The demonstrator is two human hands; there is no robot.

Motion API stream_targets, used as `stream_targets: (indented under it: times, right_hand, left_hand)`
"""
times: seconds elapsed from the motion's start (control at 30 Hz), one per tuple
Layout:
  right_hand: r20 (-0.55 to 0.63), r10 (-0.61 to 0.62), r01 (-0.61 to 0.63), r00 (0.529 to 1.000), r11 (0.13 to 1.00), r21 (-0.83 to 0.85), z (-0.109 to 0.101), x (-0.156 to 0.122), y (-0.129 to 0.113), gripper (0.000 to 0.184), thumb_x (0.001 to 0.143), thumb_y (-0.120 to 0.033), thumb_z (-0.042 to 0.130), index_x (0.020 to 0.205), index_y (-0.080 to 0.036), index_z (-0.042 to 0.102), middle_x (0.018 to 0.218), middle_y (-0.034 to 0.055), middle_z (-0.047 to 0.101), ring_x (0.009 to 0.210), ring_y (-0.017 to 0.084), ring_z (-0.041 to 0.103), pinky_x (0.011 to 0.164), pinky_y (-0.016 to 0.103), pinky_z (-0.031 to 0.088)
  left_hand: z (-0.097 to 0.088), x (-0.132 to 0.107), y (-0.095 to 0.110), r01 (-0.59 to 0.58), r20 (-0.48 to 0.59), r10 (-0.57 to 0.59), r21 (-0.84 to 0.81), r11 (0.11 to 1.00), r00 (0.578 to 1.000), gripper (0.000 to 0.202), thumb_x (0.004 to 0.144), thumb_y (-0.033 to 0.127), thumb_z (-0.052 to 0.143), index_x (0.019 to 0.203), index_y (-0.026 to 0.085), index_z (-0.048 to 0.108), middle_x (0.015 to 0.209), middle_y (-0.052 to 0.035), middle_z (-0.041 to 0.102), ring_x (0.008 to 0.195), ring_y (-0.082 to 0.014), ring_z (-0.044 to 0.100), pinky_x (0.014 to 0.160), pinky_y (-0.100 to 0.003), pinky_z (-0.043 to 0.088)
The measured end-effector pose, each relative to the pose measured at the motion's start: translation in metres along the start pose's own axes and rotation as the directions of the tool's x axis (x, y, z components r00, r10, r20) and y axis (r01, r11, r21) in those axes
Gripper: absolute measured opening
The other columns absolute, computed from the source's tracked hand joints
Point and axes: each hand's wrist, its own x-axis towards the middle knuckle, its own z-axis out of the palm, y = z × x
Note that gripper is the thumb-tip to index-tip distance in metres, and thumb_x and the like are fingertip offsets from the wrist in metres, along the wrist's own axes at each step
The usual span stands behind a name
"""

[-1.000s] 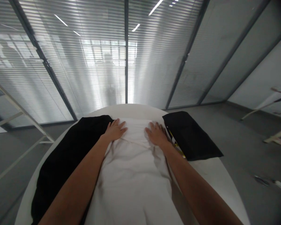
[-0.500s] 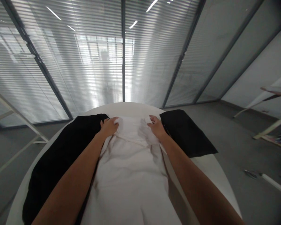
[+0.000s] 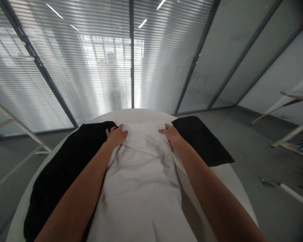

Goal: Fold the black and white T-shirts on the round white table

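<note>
A long piece of white cloth [image 3: 141, 181], wrinkled and with a seam-like fold across its upper part, lies down the middle of a round white table [image 3: 138, 114]. It could be a garment, but its kind does not show. My left hand [image 3: 116, 135] grips its far left edge, fingers bent, next to a black cloth [image 3: 65, 168]. At the far right edge my right hand [image 3: 173, 133] pinches the white cloth between thumb and fingers. Just beyond that hand is a flat, dark folded cloth [image 3: 202, 141].
Beyond the table stands a glass wall with blinds [image 3: 101, 77]. A white metal frame [image 3: 17, 124] is on the left. To the right, scissors [image 3: 267, 183] and a white bar [image 3: 295, 195] are near a shelf [image 3: 295, 151] holding items.
My right hand has closed from spread fingers to a pinch on the white cloth's edge. The far end of the cloth now lies flatter, its grey see-through patches gone.
</note>
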Motion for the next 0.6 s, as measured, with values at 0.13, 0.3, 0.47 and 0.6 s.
stream_targets:
  times: [0.13, 0.3, 0.47, 0.6]
  right_hand:
    - [0.106, -0.025, 0.0, 0.994, 0.974, 0.226, 0.001, -0.009, -0.019, 0.044, 0.06, -0.031, 0.076, 0.101, -0.018, 0.068, 0.085, 0.0042, 0.075, 0.072, 0.022, 0.069, 0.072, 0.036, 0.055]
    - [0.119, -0.09, 0.048, 0.989, 0.947, 0.319, 0.001, -0.016, -0.026, 0.046, 0.06, -0.03, 0.076, 0.104, -0.02, 0.067, 0.09, 0.0039, 0.075, 0.077, 0.024, 0.07, 0.071, 0.036, 0.054]
    - [0.058, -0.132, 0.111, 0.99, 0.956, 0.271, -0.004, -0.016, -0.03, 0.047, 0.062, -0.032, 0.075, 0.107, -0.021, 0.066, 0.095, 0.0049, 0.074, 0.082, 0.024, 0.069, 0.072, 0.035, 0.054]
    - [0.06, -0.172, 0.151, 0.983, 0.953, 0.263, -0.008, -0.015, -0.033, 0.044, 0.061, -0.031, 0.074, 0.103, -0.019, 0.067, 0.093, 0.0046, 0.074, 0.082, 0.024, 0.069, 0.075, 0.036, 0.053]
  left_hand:
    - [0.0, 0.002, 0.0, 0.002, 0.017, -0.001, -0.057, 0.998, 1.0, 0.061, 0.085, 0.047, 0.046, 0.142, 0.025, 0.042, 0.135, -0.0165, 0.056, 0.138, -0.0382, 0.031, 0.108, -0.068, 0.006]
    - [-0.008, 0.007, -0.001, 0.031, -0.073, -0.058, -0.318, 0.947, 0.996, 0.061, 0.077, 0.034, 0.061, 0.136, 0.026, 0.049, 0.122, -0.0132, 0.065, 0.123, -0.0313, 0.052, 0.11, -0.059, 0.021]
    - [-0.019, 0.011, -0.002, -0.033, -0.095, -0.078, -0.818, 0.575, 0.992, 0.066, 0.066, 0.021, 0.067, 0.13, 0.019, 0.053, 0.101, -0.008, 0.071, 0.087, -0.019, 0.067, 0.082, -0.034, 0.052]
    - [-0.026, 0.012, -0.003, 0.013, -0.048, -0.18, -0.947, 0.322, 0.982, 0.065, 0.054, 0.014, 0.074, 0.118, 0.018, 0.06, 0.082, -0.0004, 0.067, 0.067, -0.0113, 0.062, 0.062, -0.023, 0.05]
